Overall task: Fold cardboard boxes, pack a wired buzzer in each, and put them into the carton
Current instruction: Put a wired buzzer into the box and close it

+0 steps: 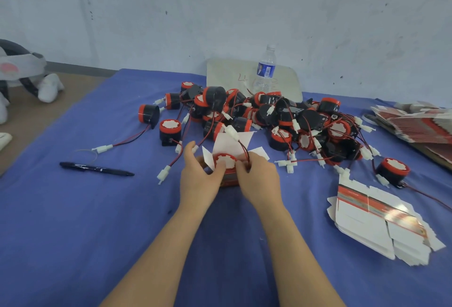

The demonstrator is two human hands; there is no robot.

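Left hand (197, 180), right hand (258, 181) hold buzzer (226, 161) in box (230, 181) | board (227, 71): red "4"

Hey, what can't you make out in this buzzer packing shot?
Head view:
Walls of the box: covered by left hand and right hand.
How deep the buzzer sits: hidden by fingers.
Print on flat boxes: blurred, glare.
Stack of blanks: cut by the right edge.
Carton: out of frame.

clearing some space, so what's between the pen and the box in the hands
Head view: a white plug on a red-and-black wire lies on the blue cloth between the pen and the box.
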